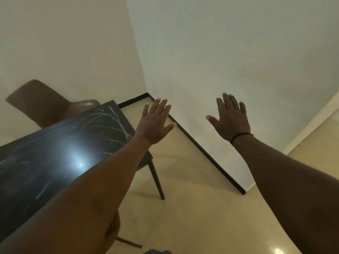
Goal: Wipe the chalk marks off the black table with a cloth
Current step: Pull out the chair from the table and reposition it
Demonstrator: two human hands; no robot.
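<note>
The black table (55, 149) fills the left of the view, its top scribbled with white chalk marks (110, 121), densest near the far right corner. My left hand (156, 123) is stretched out flat past the table's right edge, fingers spread, holding nothing. My right hand (231, 120) is raised in front of the white wall, also open and empty, with a thin black band on its wrist. A bit of dark blue fabric (157, 252) shows at the bottom edge; I cannot tell if it is the cloth.
A brown chair (42, 103) stands behind the table's far side. White walls (220, 61) meet in a corner with a black skirting (201, 151). Beige tiled floor (192, 198) lies to the right of the table leg (157, 184).
</note>
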